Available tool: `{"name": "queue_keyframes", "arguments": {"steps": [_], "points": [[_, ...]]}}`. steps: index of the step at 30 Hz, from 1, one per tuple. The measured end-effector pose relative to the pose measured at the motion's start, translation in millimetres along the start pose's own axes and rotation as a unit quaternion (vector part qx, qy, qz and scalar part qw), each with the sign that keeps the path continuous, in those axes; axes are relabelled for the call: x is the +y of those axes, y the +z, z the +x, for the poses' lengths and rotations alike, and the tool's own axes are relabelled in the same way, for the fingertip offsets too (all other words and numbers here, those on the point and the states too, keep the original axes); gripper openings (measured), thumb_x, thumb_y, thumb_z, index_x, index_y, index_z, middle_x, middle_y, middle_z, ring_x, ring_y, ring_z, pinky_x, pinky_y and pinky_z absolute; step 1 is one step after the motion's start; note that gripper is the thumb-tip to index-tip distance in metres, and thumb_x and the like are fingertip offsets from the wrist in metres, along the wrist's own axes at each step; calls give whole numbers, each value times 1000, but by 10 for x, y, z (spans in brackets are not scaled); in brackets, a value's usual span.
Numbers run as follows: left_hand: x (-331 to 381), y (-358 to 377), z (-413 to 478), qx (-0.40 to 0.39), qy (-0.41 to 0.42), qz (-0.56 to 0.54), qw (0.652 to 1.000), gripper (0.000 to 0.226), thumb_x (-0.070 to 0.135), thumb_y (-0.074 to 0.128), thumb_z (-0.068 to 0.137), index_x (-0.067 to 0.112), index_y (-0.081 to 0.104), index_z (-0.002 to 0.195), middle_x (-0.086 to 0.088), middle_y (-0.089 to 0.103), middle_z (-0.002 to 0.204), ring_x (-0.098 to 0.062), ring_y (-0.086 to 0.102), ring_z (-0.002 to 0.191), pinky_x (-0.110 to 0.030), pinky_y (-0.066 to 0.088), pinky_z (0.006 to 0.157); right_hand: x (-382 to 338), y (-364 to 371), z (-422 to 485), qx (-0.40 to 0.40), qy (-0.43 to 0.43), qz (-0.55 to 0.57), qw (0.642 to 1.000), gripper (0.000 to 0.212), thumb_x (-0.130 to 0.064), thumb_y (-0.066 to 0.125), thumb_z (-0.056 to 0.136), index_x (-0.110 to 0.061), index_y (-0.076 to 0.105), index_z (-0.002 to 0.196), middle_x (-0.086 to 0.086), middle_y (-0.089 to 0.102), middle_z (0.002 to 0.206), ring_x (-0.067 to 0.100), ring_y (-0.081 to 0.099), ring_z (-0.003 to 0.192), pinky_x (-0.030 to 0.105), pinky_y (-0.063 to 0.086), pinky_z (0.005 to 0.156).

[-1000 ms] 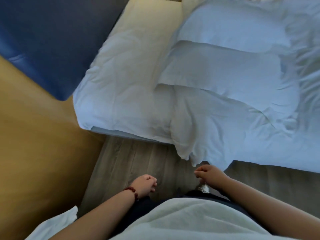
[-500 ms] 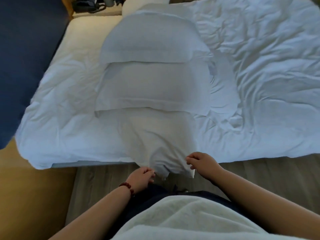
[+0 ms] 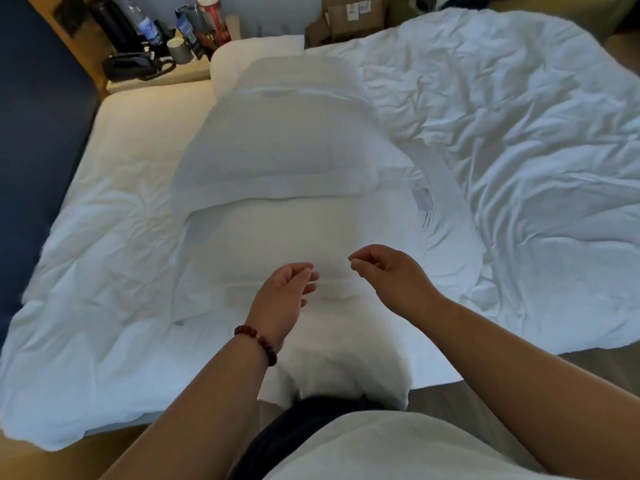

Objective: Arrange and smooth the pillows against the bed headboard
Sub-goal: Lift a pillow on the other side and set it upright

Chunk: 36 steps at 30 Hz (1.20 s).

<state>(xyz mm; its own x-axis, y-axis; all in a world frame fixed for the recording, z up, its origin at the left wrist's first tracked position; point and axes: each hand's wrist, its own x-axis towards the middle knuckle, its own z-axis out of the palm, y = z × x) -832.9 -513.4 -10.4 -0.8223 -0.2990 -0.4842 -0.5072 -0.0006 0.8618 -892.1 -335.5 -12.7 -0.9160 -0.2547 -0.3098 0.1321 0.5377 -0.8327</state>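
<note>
The left hand (image 3: pixel 284 292) hangs over the near pillow (image 3: pixel 277 237), fingers loosely curled, grasping nothing; the right hand (image 3: pixel 388 275) is just beside it, thumb and forefinger nearly meeting, also empty; whether either touches the cloth I cannot tell; a bead bracelet (image 3: pixel 258 342) rings the left wrist. The pillows overlap in a row across the bed, apart from the blue headboard (image 3: pixel 34 133) at left; a crumpled duvet (image 3: pixel 519 133) lies right; bottles (image 3: pixel 207 22) and a phone (image 3: pixel 135 65) crowd the nightstand (image 3: pixel 180 76) beyond.
</note>
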Motion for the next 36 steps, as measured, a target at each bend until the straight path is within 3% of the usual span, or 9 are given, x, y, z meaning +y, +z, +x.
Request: {"name": "queue_keyframes", "arguments": {"steps": [9,13,16,19,22,24,28,30,36], "points": [[1034,-627,1051,21,135,36,990,15,20,53,98,31,63,100,7,70,106,-11,66,98,-35,51,94,-989,90,1122,105,-100,12,989,11,-29,61,94,-30,69,103,-20,65,94,-14,56,86,-2,36,71],[1331,-825,1519,45,195,96,975,14,29,56,96,34,63,107,11,67,110,-8,63,101,-30,48,94,-1271,53,1547,126,-120,10,985,17,-27,59,95,-29,67,110,-16,62,108,-4,57,97,2,37,78],[1554,-908,1834,95,244,217,940,27,28,53,98,23,59,124,7,59,125,-8,55,111,-21,39,96,-1384,-62,1871,135,-117,-23,984,21,-26,58,96,-28,65,116,-13,56,114,1,52,100,2,34,77],[1735,-908,2169,120,275,329,895,36,31,49,100,16,54,132,-4,52,138,-20,44,128,-30,33,109,-1415,-219,2253,146,-108,-68,981,27,-30,58,96,-25,63,121,-4,57,124,8,54,103,8,38,81],[1839,-901,2593,109,214,421,875,52,46,36,101,15,46,141,-9,43,148,-29,34,137,-40,28,114,-1384,-391,2721,132,-54,-135,981,45,-45,55,95,-26,53,136,5,53,136,23,53,121,38,42,103],[1920,-909,2907,107,166,457,867,62,58,27,97,15,46,138,-10,44,147,-33,38,134,-44,32,110,-1367,-498,3041,109,-15,-162,981,57,-55,50,94,-27,44,144,7,46,145,29,46,130,46,37,109],[2154,-882,3444,130,124,451,874,66,56,30,99,12,37,147,-12,34,154,-31,29,142,-43,22,117,-1353,-628,3642,92,44,-174,980,72,-65,42,93,-26,30,152,9,34,154,36,35,138,49,31,112],[2281,-866,3661,136,101,444,880,67,55,31,99,10,33,149,-15,35,153,-33,32,140,-43,26,115,-1338,-660,3919,94,74,-173,978,75,-68,40,92,-25,28,152,10,34,153,37,35,137,50,31,111],[2415,-766,4315,109,-9,424,899,66,59,37,94,9,46,136,-15,51,136,-33,52,112,-36,39,86,-1217,-665,4580,67,132,-146,978,80,-71,44,87,-25,28,151,11,37,148,39,39,133,52,34,109]]}}
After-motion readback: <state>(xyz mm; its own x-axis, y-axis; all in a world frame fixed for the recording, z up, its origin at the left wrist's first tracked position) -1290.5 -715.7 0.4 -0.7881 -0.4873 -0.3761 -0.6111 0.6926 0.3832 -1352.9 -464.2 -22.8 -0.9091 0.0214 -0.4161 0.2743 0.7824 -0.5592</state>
